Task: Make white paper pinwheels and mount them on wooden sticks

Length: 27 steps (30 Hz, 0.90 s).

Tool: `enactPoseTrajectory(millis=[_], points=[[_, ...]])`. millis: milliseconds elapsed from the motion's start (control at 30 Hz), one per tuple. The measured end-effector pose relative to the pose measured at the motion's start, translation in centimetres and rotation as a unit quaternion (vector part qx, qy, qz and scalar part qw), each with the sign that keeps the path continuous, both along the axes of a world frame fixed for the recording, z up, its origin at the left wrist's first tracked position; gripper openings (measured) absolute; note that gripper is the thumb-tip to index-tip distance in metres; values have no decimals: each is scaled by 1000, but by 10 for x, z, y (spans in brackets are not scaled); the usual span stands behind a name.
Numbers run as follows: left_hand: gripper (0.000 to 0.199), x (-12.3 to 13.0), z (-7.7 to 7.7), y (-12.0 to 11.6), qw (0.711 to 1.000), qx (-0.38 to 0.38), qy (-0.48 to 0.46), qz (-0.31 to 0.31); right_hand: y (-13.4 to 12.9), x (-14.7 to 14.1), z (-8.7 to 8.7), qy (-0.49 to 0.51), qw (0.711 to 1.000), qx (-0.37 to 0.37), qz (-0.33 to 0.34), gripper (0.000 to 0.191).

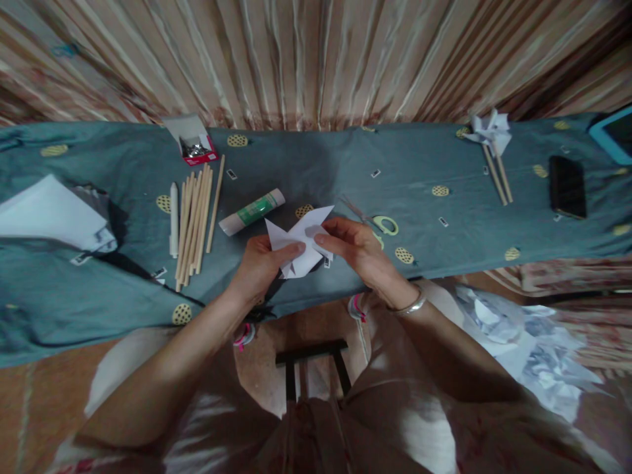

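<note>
- Centrally, a folded white paper piece (305, 249) with pointed corners is resting between both hands, above the near part of the green cloth (320, 164).
- The left hand (257, 264) is clamping its left side, the thumb pressing on top while the other fingers are mostly hiding behind.
- The right hand (364, 253) is pinching its right side, the thumb lying on the paper and the forefinger curling near its upper edge; a silvery bangle (412, 304) is circling that wrist.
- A green-labelled tube (253, 212) is lying just beyond the left hand.
- Scissors with pale green handles (388, 226) are lying just beyond the right hand, partly hidden by it.
- Farther left, a bunch of wooden sticks (192, 227) is lying near an open red-and-white box (199, 155) that is holding small shiny pieces.
- At the right, pinwheel-like white paper shapes (494, 133) on two sticks (496, 174) are lying near a dark phone (567, 186).
</note>
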<state>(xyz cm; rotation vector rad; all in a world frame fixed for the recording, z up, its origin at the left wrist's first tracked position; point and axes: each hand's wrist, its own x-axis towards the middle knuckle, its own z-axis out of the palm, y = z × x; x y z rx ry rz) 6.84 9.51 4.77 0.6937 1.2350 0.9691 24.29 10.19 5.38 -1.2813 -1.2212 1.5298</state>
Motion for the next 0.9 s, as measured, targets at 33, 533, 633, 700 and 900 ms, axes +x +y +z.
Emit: enactPoseTrajectory(millis=[33,533,633,700,900], points=[[25,0,0,0,1000,5,9,-4,0,-1,-2,15,999,-23,18,27],[10,0,-1,-1,991,82,107,-22,-5,-11,-9,-86,995,41,-5,13],[6,1,0,-1,987,98,122,-22,-7,-12,-6,-142,988,66,-11,14],[7,1,-1,-1,986,102,130,-24,-7,-12,-5,-153,986,71,-13,15],[28,-8,-1,3,990,121,53,-44,1,-11,-6,-24,1000,-10,-11,14]])
